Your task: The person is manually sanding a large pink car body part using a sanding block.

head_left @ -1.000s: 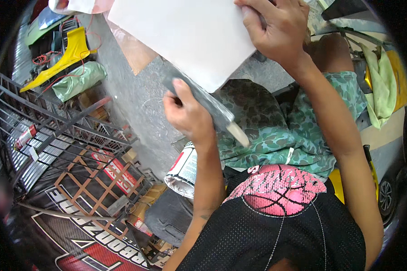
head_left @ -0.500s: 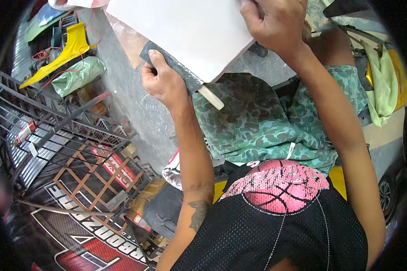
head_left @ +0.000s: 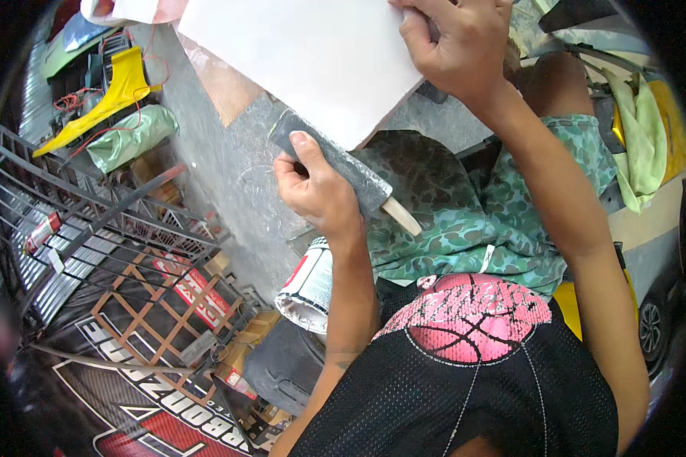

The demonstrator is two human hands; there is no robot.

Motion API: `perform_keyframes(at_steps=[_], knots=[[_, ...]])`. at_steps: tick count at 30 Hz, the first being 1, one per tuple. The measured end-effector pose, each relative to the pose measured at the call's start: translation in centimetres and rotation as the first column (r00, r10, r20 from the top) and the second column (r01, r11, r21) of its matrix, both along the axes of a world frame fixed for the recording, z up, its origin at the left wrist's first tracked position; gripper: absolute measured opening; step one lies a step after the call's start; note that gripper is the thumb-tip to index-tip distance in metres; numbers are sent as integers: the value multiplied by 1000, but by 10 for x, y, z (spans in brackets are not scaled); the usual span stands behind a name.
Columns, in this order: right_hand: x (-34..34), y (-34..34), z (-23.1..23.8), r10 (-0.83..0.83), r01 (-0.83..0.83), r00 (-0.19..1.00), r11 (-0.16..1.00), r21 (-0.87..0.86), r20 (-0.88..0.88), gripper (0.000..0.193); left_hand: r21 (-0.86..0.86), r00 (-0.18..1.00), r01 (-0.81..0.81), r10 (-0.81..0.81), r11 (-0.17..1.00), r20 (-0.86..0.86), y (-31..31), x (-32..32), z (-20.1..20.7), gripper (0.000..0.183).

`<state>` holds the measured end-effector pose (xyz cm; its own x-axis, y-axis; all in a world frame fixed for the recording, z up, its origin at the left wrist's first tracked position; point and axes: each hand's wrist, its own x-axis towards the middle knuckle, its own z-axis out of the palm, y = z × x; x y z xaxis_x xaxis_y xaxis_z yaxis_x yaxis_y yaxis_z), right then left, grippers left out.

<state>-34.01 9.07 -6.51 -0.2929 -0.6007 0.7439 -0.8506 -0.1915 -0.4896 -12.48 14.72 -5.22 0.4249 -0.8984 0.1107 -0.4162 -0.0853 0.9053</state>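
Far left of the fingers of the left hand (head_left: 320,190), a yellow curved part (head_left: 122,95) lies above a pale green bundle (head_left: 133,141). A white sheet (head_left: 305,61) extends above these fingers, which are closed around a dark grey block (head_left: 351,169), thumb on top; a pale stick (head_left: 402,217) projects below and right of them. The fingers of the right hand (head_left: 465,57) curl at the sheet's right edge; whether they pinch it cannot be told. Farther right hangs a light green cloth (head_left: 644,156).

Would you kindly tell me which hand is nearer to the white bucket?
Left: the left hand, gripping a dark grey block, is above the white bucket in view; the right hand is farther away, up at the white panel.
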Motion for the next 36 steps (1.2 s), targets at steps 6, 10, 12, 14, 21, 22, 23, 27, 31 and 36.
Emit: perform_keyframes(at_steps=[6, 10, 12, 14, 21, 22, 23, 27, 31, 36], knots=[[7, 0, 6, 7, -7, 1000, 1000, -15, -8, 9, 80, 1000, 2, -1, 997, -2, -59, 15, 22, 41], [-2, 6, 5, 1, -1, 1000, 995, 97, -7, 10, 58, 993, 13, -20, 998, 116, -13, -1, 2, 40], [-1, 4, -3, 29, -29, 1000, 1000, 8, 11, 11, 40, 991, -18, 13, 999, 134, -11, -7, 6, 41], [0, 0, 0, 29, -29, 1000, 1000, 4, 6, 10, 47, 999, 1, -2, 999, 33, -51, 8, 11, 41], [0, 5, -2, 11, -11, 1000, 1000, 21, -4, 10, 123, 975, -11, -17, 992, 222, -20, -2, 10, 43], [-1, 4, -1, 12, -12, 1000, 1000, 19, -2, 10, 98, 986, -29, 13, 995, 166, -24, -2, 9, 43], [0, 4, 0, 14, -13, 1000, 1000, 15, -8, 9, 80, 993, -53, 44, 995, 112, -27, -1, 9, 43], [4, -1, 2, 10, -11, 1000, 999, -47, -22, 8, 121, 973, -20, 47, 992, -227, -73, 8, 22, 40], [1, 4, -4, 14, -14, 1000, 1000, 16, 18, 8, 91, 993, -40, 50, 995, -108, -16, -7, 10, 37], [4, 2, 2, 17, -17, 1000, 1000, 19, -13, 9, 143, 956, 11, 32, 990, -293, -80, 7, 24, 42]])
